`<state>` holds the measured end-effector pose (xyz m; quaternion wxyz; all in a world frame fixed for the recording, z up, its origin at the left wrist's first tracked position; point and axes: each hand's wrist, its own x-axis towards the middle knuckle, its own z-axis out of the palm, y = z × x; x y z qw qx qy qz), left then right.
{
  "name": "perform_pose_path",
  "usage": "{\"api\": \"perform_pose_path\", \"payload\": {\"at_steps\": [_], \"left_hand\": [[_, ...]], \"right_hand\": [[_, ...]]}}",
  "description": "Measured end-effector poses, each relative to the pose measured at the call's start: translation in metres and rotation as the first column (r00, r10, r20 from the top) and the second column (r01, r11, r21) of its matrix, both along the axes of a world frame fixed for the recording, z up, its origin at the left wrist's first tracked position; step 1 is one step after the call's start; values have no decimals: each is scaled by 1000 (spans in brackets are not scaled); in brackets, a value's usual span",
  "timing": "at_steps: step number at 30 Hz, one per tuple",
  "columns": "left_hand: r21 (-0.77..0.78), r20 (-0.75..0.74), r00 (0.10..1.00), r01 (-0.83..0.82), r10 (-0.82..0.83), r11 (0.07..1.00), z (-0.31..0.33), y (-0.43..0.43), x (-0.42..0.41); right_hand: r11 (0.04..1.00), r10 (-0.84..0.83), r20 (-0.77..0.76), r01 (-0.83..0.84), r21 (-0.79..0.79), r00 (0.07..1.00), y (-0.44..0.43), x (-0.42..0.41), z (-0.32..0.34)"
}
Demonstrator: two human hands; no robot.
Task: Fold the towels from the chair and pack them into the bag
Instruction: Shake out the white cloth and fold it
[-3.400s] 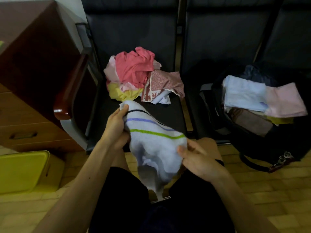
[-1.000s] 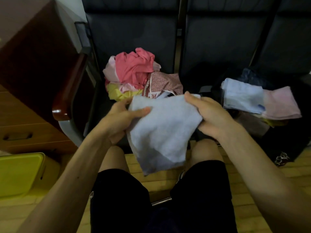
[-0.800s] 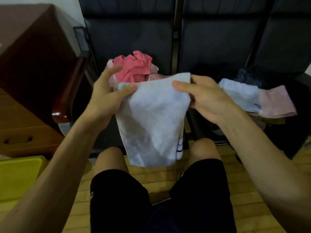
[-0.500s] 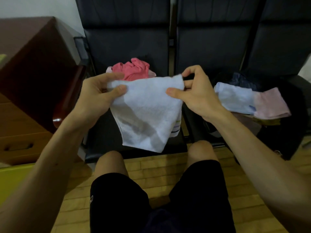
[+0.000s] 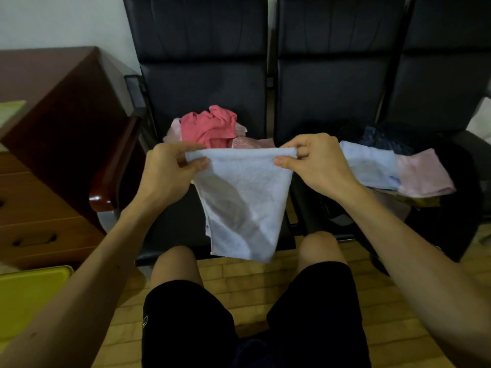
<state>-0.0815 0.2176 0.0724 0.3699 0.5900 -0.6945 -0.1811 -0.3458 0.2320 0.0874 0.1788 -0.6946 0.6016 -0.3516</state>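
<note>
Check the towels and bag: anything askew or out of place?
The folded blue towel and pink towel lie on top of the bag, not tucked in. The white towel, pinched by the left hand and right hand, hangs tapered, its layers uneven at the lower left.

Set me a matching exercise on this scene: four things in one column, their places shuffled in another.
Things:
1. white towel
2. red towel
3. light blue towel
4. yellow box

Places:
A. on the floor, far left
B. folded, on top of the bag
C. pinched by the left hand and the right hand
D. crumpled on the chair seat

Pairs: 1-C, 2-D, 3-B, 4-A
</note>
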Motion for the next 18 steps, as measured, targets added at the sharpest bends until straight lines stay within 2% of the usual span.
{"api": "perform_pose_path", "payload": {"at_steps": [5, 12, 16, 18], "left_hand": [[2, 132, 989, 64, -63, 998, 1, 6, -6], [-1, 238, 965, 113, -109, 994, -2, 6, -7], [83, 324, 932, 145, -164, 986, -14, 4, -3], [116, 335, 920, 177, -206, 977, -22, 6, 0]], "right_hand": [[998, -58, -53, 58, 4, 997, 7, -3, -3], [998, -34, -131, 40, 41, 991, 13, -13, -7], [996, -32, -168, 45, 73, 985, 19, -18, -26], [988, 10, -83, 3, 152, 997, 21, -21, -42]]}}
